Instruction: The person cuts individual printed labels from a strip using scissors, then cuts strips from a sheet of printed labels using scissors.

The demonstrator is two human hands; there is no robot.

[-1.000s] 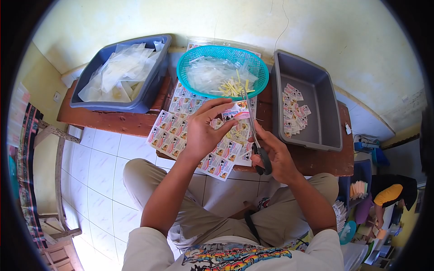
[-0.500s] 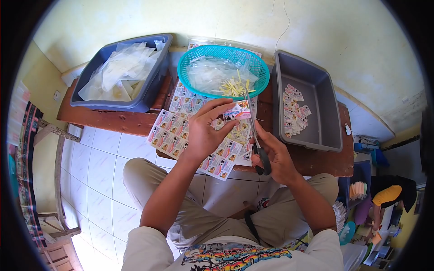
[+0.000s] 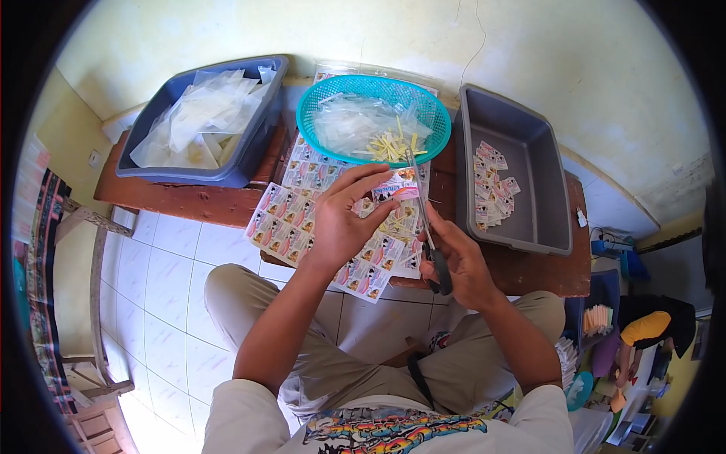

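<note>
The printed label [image 3: 398, 189] is held above label sheets [image 3: 283, 219], pinched between the left hand's [image 3: 342, 221] thumb and fingers. The right hand [image 3: 463, 266] grips scissors [image 3: 436, 265] along its edge — trimming, apparently, though blade contact is unclear — so the next snip calls for steadiness.

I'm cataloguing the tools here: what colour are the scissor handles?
The scissor handles are black, seen best in the head view.

Pale, thinly cracked wall [image 3: 544, 60] behind a reddish-brown wooden table [image 3: 198, 198] — white floor tiles [image 3: 168, 303] below.
</note>
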